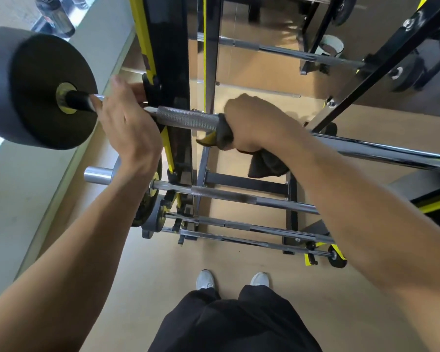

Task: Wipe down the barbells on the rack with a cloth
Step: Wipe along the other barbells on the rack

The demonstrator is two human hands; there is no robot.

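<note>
Two hands work the top barbell [188,119], which rests across the black-and-yellow rack [172,54] at chest height. The right hand [252,123] curls its fingers around a dark cloth [264,165] wrapped on the shaft; the left hand [127,125] grips beside the knurling. Judged heavy, rigid steel, it is best steadied near the foam-like end roller [36,85]. No legible writing shows.
</note>
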